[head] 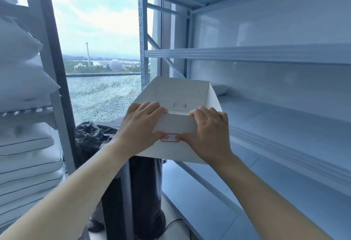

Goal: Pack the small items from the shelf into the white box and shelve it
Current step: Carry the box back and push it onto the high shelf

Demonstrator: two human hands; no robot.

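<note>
- Head view: shelf [266, 55] rack fills the right side, boards mostly bare; one small pale item [220, 89] lies at the back of the middle board, too blurred to name.
- Second rack [47, 31] on the left, stacked with pillows [22, 80]; window [98, 31] between the racks.
- Dark bin [133, 192] with a black bag stands below the hands.
- Box [180, 91], white, open top, held in the air just left of the middle board's front edge, long axis pointing away from the person. It looks empty inside; red label [170, 137] on the near wall.
- Left hand [140, 126] closed on the near wall's left side, fingers over the rim.
- Right hand [210, 131] closed on the same wall's right side; both grips firm, thumbs by the label.
- Key relation: the pale item lies up and right of the box, so the right hand is nearer for a reach, judged.
</note>
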